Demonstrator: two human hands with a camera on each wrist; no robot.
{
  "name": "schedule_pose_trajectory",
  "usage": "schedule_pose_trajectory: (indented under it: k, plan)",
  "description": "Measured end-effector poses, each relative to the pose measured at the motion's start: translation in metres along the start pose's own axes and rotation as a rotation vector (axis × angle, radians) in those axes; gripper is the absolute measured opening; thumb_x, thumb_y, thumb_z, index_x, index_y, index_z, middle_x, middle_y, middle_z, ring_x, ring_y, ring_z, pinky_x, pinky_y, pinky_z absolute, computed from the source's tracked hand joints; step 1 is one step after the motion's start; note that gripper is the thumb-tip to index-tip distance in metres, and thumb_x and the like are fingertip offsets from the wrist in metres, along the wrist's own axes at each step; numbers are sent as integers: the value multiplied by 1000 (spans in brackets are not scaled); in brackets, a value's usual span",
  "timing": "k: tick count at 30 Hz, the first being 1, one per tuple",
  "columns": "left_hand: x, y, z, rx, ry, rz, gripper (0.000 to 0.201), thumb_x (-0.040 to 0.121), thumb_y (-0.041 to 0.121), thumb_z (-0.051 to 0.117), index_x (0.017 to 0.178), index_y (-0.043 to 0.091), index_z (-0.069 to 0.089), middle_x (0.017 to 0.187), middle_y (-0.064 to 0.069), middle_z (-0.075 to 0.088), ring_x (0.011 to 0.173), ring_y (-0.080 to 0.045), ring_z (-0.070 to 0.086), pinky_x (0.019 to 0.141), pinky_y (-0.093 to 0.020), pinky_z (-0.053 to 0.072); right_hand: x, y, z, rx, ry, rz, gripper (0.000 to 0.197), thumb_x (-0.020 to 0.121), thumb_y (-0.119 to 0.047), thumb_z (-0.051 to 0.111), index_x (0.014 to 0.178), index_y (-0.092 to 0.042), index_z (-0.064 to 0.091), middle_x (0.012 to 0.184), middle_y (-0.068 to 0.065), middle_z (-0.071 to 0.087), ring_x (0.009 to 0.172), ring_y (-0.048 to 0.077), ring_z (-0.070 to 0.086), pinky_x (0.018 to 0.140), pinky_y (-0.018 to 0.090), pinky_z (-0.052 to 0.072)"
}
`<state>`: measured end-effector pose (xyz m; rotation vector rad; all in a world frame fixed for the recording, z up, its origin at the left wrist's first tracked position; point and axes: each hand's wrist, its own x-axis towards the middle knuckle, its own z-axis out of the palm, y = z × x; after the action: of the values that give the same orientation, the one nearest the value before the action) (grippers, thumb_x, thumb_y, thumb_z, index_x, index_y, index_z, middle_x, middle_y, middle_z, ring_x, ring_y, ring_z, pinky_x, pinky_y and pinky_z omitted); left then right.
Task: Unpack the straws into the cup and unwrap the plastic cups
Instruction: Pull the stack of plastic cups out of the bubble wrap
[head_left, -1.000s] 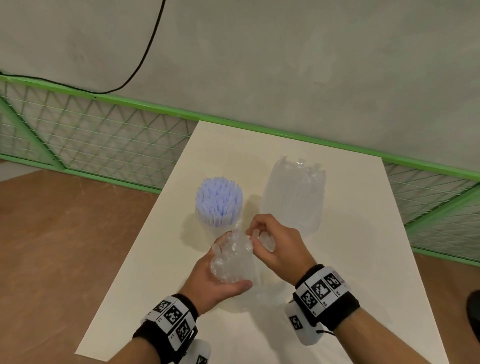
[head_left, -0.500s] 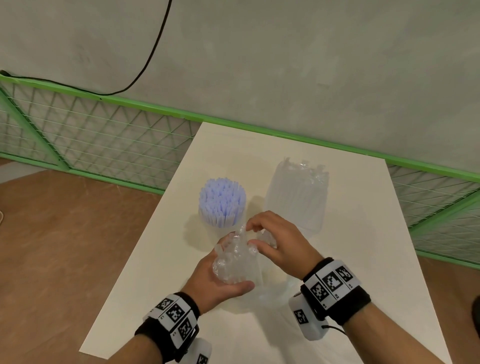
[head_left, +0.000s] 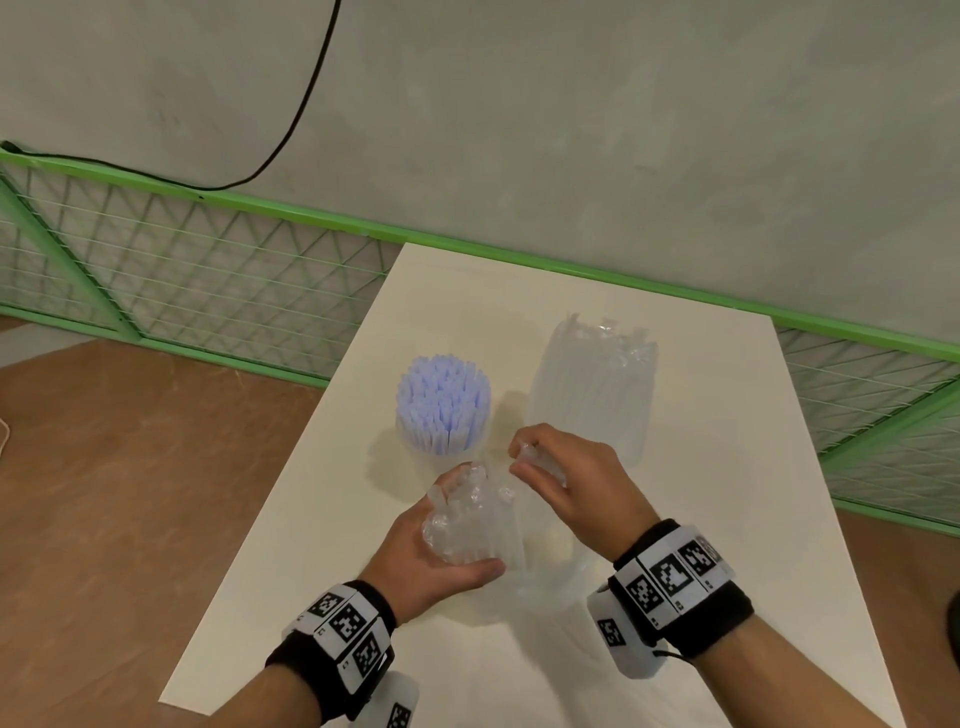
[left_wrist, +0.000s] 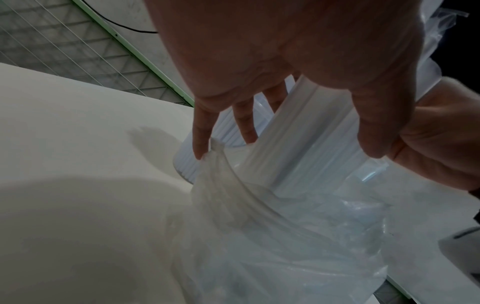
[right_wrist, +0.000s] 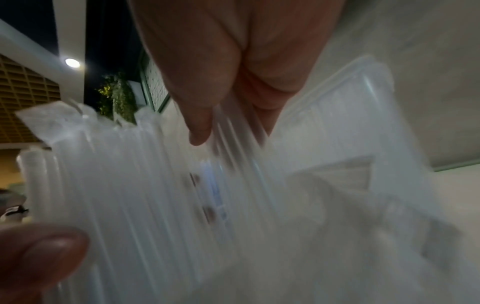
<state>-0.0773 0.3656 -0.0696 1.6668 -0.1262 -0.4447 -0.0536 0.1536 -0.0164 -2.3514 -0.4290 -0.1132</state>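
Observation:
My left hand (head_left: 423, 564) grips a bundle of clear wrapped straws (head_left: 480, 525), upright in its loose plastic bag (left_wrist: 285, 246), above the table's near middle. My right hand (head_left: 576, 486) pinches a few straws (head_left: 540, 460) at the bundle's top, between thumb and fingers (right_wrist: 200, 123). Just behind the hands stands a cup (head_left: 443, 415) filled with blue-white straws. To its right stands a tall clear wrapped pack of plastic cups (head_left: 592, 395), its top crinkled.
The white table (head_left: 737, 519) has bare room on the right and at the near edge. A green mesh fence (head_left: 208, 280) and a grey wall run behind it. A black cable (head_left: 291, 130) hangs on the wall. Brown floor lies to the left.
My right hand has shifted slightly up and to the right at the bundle's top, still pinching straws. My left hand keeps its grip on the bundle.

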Motion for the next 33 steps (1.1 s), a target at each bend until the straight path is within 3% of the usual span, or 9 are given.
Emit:
schedule_pose_trajectory:
  k: [4, 10, 14, 18, 22, 25, 26, 29, 33]
  plan:
    - [1, -1, -1, 4, -4, 1, 83, 64, 15, 92, 132, 40, 51, 129, 17, 62, 121, -2, 57, 100, -22, 47, 1, -4, -9, -66, 135, -15, 14, 90, -26, 70, 102, -17, 67, 90, -10, 71, 80, 9, 66, 74, 29, 51]
    - [5, -3, 0, 0, 0, -8, 84, 63, 16, 92, 131, 41, 50, 125, 12, 65, 117, -4, 60, 91, -15, 49, 8, -20, -53, 19, 383, 4, 20, 79, -20, 81, 95, -17, 71, 87, -12, 73, 79, -2, 69, 76, 16, 55]
    - [7, -4, 0, 19, -13, -8, 86, 63, 20, 92, 133, 43, 49, 126, 13, 64, 118, -5, 60, 96, -21, 49, 16, -43, -108, 137, 518, 2, 12, 83, -18, 77, 92, -15, 68, 86, -13, 74, 78, 0, 70, 78, 21, 54]
    - [8, -4, 0, 13, -1, -22, 86, 63, 18, 92, 133, 43, 49, 124, 12, 66, 116, -3, 61, 93, -18, 50, 29, -53, -168, 203, 684, -70, 22, 88, -19, 74, 104, -6, 67, 83, -15, 73, 74, 4, 71, 73, 18, 52]
    - [8, -3, 1, 14, -3, -30, 86, 63, 18, 93, 132, 43, 49, 122, 14, 67, 113, -2, 62, 93, -20, 52, 54, -20, -173, 160, 523, 0, 18, 88, -14, 72, 104, -10, 65, 80, -23, 71, 72, -3, 68, 72, 16, 52]
    - [7, -3, 2, 6, 0, -27, 87, 60, 23, 93, 132, 45, 49, 124, 17, 65, 115, -1, 61, 93, -19, 50, 74, 17, -152, 72, 280, 68, 9, 88, -23, 73, 95, -23, 67, 94, -4, 73, 85, 16, 70, 85, 42, 56]
    - [7, -3, 2, 2, 3, -28, 87, 58, 26, 92, 131, 46, 49, 124, 18, 65, 116, 0, 60, 95, -20, 50, 78, 27, -145, 56, 208, 70, 8, 89, -25, 71, 95, -24, 67, 99, -4, 72, 90, 18, 69, 88, 45, 54]
    - [7, -4, 2, 3, 9, -27, 88, 56, 33, 92, 131, 49, 49, 127, 19, 63, 120, -1, 58, 100, -24, 47, 84, 46, -122, -193, 14, 48, 17, 94, -30, 63, 111, -28, 65, 116, -7, 68, 109, 18, 62, 98, 36, 46]
    - [7, -4, 1, 11, 9, -23, 89, 56, 35, 91, 133, 48, 47, 130, 17, 62, 122, -3, 57, 103, -27, 46, 87, 57, -98, -486, -159, -10, 42, 99, -34, 53, 140, -25, 49, 148, -8, 46, 144, 19, 31, 112, 33, 27]
